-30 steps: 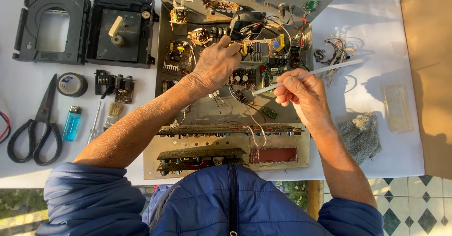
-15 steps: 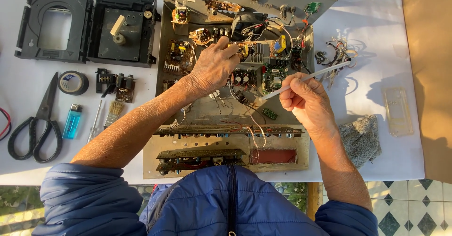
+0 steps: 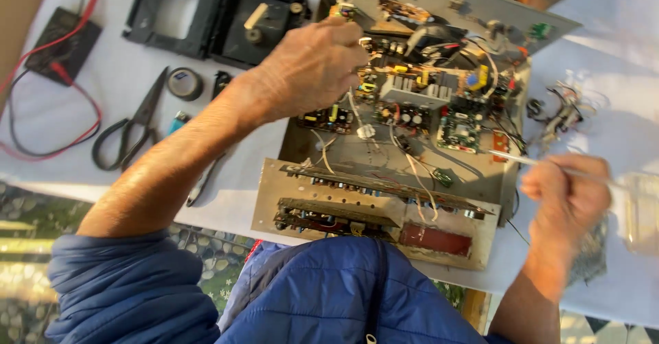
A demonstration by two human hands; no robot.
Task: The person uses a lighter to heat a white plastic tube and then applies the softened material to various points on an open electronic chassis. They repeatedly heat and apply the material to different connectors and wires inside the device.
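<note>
Hands part over the opened chassis

Nearest, the right hand [image 3: 564, 194] has drawn back off the boards to the chassis [image 3: 384, 210] edge, clenched round a thin white rod [image 3: 522, 160]. Farther in, the left hand [image 3: 312, 69] stays on the circuit boards [image 3: 412, 104], fingers pinched at the wiring. Scissors [image 3: 134, 131] lie beyond.

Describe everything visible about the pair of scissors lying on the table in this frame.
The scissors look all dark, black handles and dark metal blades. They lie flat on the white table covering, left of the opened electronics chassis. Two large oval finger loops sit toward the near edge; the blades point up and to the right, toward a roll of black tape, and seem closed or nearly so. No hand touches them. A red wire curves close by on their left, and a small blue lighter lies just to their right.
</note>
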